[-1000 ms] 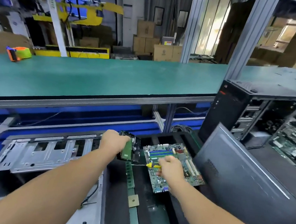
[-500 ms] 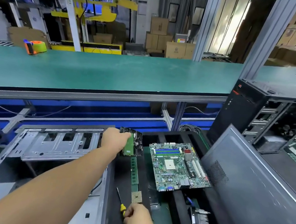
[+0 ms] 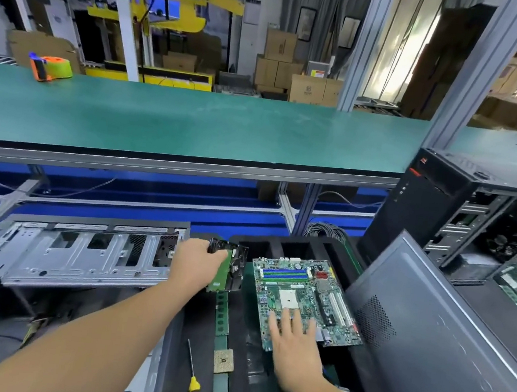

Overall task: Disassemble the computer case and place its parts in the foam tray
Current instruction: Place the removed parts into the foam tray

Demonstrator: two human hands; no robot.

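Foam tray (image 3: 240,309), black and divided into compartments, sits low in the middle of our view and serves as our landmark. In its widest compartment lies the motherboard (image 3: 300,299), flat and face up. Our right hand (image 3: 294,346) rests on the board's near edge with fingers straight and spread, grasping nothing; we judge it is pressing the board down to seat it level in the foam. At the tray's far left corner, our left hand (image 3: 197,264) has its fingers wrapped around a hard drive (image 3: 230,268), held on edge with its green circuit side towards us, probably so it can slide upright into a narrow slot. In the tray's slim left channel lie a memory stick (image 3: 221,315) and, nearer us, a square processor chip (image 3: 223,360). A yellow-handled screwdriver (image 3: 193,380) lies loose just left of that channel. Left of the tray lies the stripped metal computer case (image 3: 85,252), opened flat. Leaning against the tray's right side is a grey side panel (image 3: 445,349), hiding that edge. Right of the tray and beyond that panel stands a second black tower (image 3: 425,200), cut off by the frame. The drive's slot is hidden behind our hand, so we cannot tell whether it is already partly seated.
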